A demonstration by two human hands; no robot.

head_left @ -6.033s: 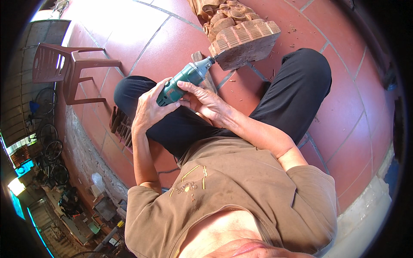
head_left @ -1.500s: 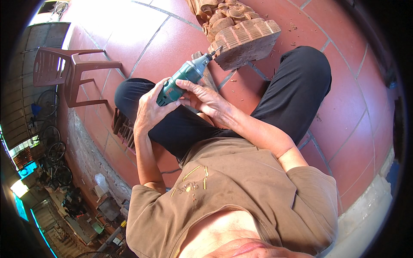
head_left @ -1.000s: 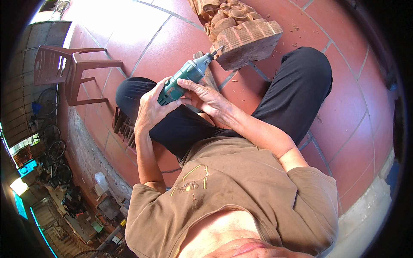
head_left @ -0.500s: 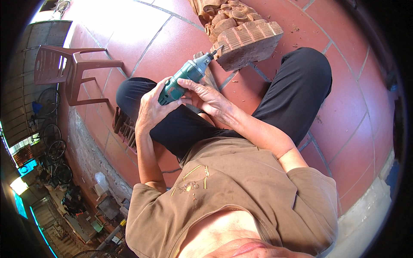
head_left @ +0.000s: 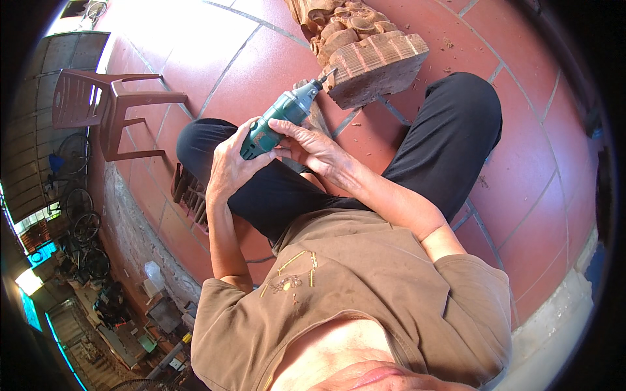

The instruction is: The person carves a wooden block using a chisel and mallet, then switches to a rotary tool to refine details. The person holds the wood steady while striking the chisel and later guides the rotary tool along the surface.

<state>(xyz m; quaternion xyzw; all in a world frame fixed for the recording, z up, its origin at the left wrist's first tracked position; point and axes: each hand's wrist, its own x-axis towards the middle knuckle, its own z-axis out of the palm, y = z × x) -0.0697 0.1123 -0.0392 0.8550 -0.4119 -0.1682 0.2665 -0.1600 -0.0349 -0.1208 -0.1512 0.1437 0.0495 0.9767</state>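
Observation:
Both my hands are closed round a green rotary tool with a grey nose, held tilted above my lap. My left hand wraps the rear of its body. With the thumb laid along its top, my right hand grips the tool from the near right side. A thin metal bit points up and right from the nose, close to the left edge of a carved wooden piece on the floor. I cannot tell whether the bit touches the wood.
A brown plastic chair stands at the left on the red tiled floor. Beside my left leg sits a rack of several carving tools. Wood chips lie around the carving. Bicycles and a cluttered bench are farther left.

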